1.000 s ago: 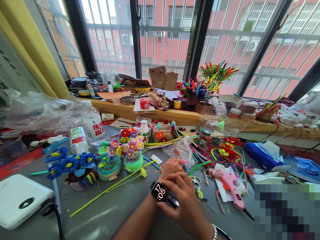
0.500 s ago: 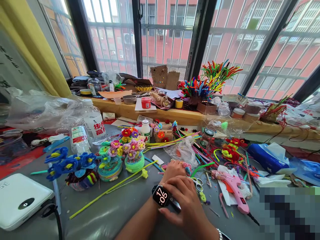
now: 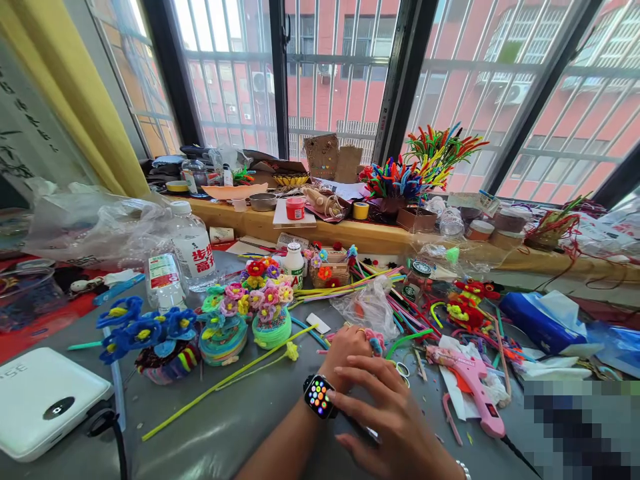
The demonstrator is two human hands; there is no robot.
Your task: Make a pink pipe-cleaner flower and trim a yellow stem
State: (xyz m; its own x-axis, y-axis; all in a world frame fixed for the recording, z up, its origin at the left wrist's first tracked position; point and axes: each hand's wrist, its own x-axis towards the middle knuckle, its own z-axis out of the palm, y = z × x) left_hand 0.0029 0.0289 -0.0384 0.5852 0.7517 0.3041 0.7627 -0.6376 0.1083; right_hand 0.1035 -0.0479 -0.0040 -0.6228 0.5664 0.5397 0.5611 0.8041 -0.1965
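Note:
My left hand (image 3: 347,350) is palm down over the table, its fingers bent away and mostly hidden. A smartwatch (image 3: 319,397) on that wrist shows a screen of colourful round app icons. The index fingertip of my right hand (image 3: 385,407) touches the watch screen; its fingers are spread and hold nothing. Just beyond my left fingers is a fuzzy pink and blue piece (image 3: 375,341); whether they grip it is hidden. Scissors (image 3: 403,373) show one handle loop past my right knuckles. A dark, shiny-edged object (image 3: 364,430) lies partly covered under my right hand.
Pots of blue pipe-cleaner flowers (image 3: 145,330) and mixed flowers (image 3: 267,300) stand left. A long yellow stem (image 3: 220,387) crosses the table. A pink glue gun (image 3: 475,387) with a cord lies right. A white power bank (image 3: 50,400), bottles (image 3: 193,250) and a tissue pack (image 3: 540,320) surround this area.
The watch screen has switched from the time to the app icons. My right index finger has come onto the screen, and the view has shifted slightly.

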